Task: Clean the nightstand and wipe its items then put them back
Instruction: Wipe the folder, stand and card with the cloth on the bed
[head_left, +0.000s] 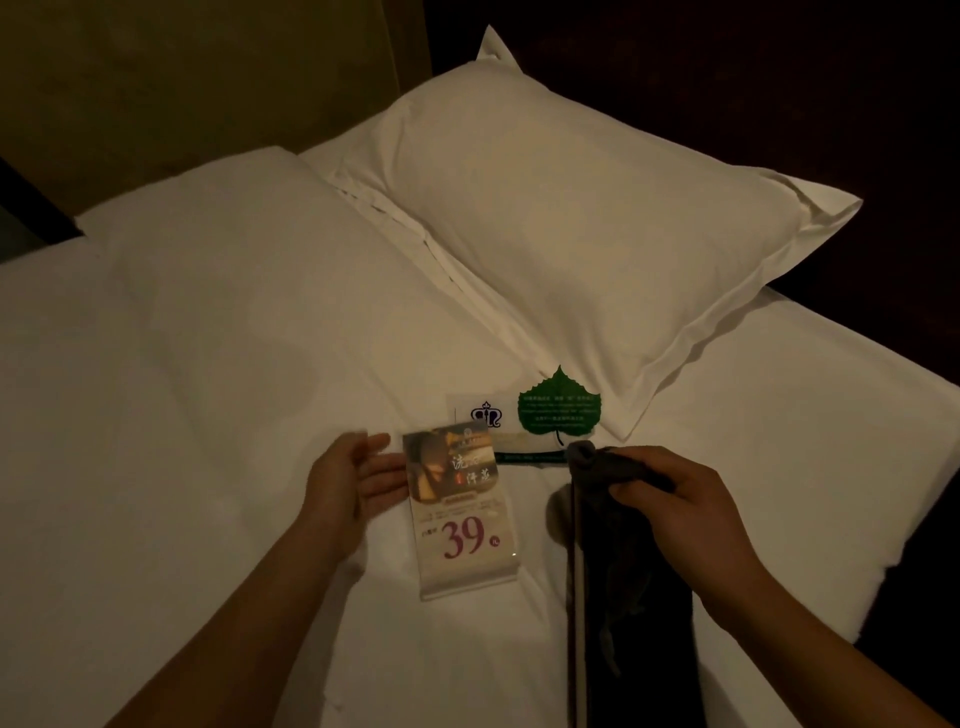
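Note:
A clear acrylic sign stand (462, 514) with a printed card reading "39" lies over the white bed. My left hand (353, 480) touches its left edge with the fingers spread; whether it grips the stand I cannot tell. My right hand (670, 496) is closed on a dark cloth (618, 545) that hangs down from it. Just beyond the stand lie a white card with a purple emblem (485, 413) and a green leaf-shaped card (558, 408), both flat on the sheet. The nightstand is out of sight.
A white pillow (597, 223) lies at the head of the bed (182, 389), with a folded white duvet to its left. The bed's right edge runs past my right forearm into dark floor. The room is dim.

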